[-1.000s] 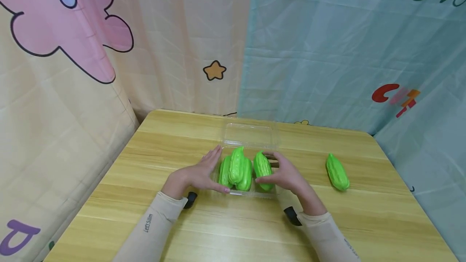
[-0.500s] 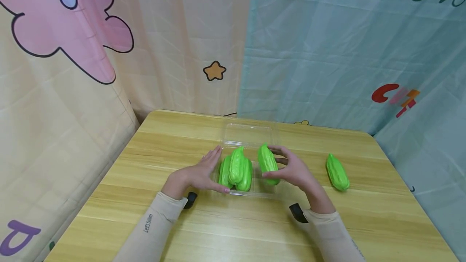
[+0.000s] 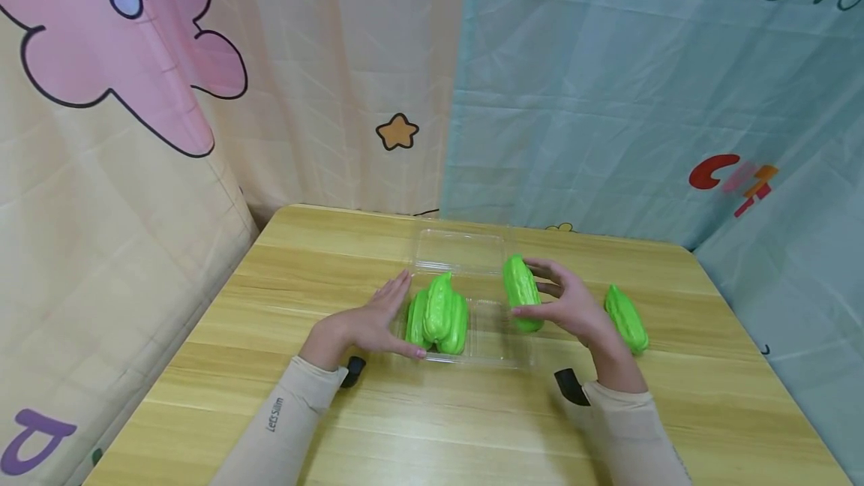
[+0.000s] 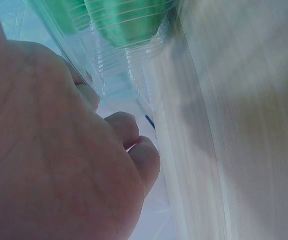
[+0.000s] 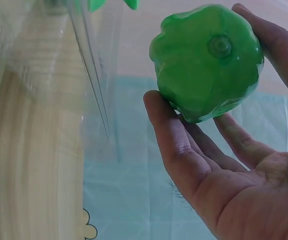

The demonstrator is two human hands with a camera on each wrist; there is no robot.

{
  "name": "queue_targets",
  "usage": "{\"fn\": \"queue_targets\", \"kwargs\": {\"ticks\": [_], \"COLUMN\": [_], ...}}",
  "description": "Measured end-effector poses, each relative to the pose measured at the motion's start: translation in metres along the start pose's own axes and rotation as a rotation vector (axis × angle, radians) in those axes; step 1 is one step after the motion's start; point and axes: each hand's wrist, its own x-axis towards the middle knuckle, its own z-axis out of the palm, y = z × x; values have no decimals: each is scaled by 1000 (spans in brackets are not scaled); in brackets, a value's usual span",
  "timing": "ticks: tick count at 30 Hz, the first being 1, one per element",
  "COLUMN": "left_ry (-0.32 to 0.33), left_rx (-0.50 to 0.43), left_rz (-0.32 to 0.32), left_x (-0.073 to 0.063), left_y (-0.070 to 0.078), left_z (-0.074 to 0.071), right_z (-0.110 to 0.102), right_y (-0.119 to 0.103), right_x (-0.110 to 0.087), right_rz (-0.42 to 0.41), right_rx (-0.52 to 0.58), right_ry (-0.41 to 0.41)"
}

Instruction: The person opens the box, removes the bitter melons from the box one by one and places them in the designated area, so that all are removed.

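Note:
A clear plastic clamshell container (image 3: pixel 496 332) lies on the table with its lid (image 3: pixel 459 248) folded back. Several bright green toy bitter melons (image 3: pixel 437 315) fill its left part, one stacked on top. My left hand (image 3: pixel 364 325) rests against the container's left side, fingers stretched toward the back and thumb near the front rim. In the left wrist view its fingertips are partly hidden behind the palm. My right hand (image 3: pixel 567 306) holds another bitter melon (image 3: pixel 522 295) between thumb and fingers, above the container's right edge. The right wrist view shows this melon's rounded end (image 5: pixel 208 62).
One more bitter melon (image 3: pixel 626 319) lies on the wooden table (image 3: pixel 405 426) to the right, partly behind my right hand. Printed curtains (image 3: pixel 337 81) hang close behind the table and along both sides.
My right hand has lifted the bitter melon out of the container's right part and carried it right and slightly back. My left hand has stayed in place.

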Motion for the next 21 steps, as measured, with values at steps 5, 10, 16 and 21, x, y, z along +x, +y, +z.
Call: {"fn": "queue_targets", "kwargs": {"ticks": [5,10,16,21], "left_ry": [1,-3,-9,-13], "left_rx": [3,1,5,0], "left_rz": [0,0,-7,-13], "left_x": [1,0,1,2], "left_y": [-1,-1,-1,-2], "left_z": [0,0,1,1], "right_z": [-11,-21,-36,-46], "right_y": [1,5,9,14], "right_x": [-2,-5,-9,-11], "right_rz": [14,24,41,68], "right_rx": [21,34,30,-4], "right_ry": [19,32,63,71]}}
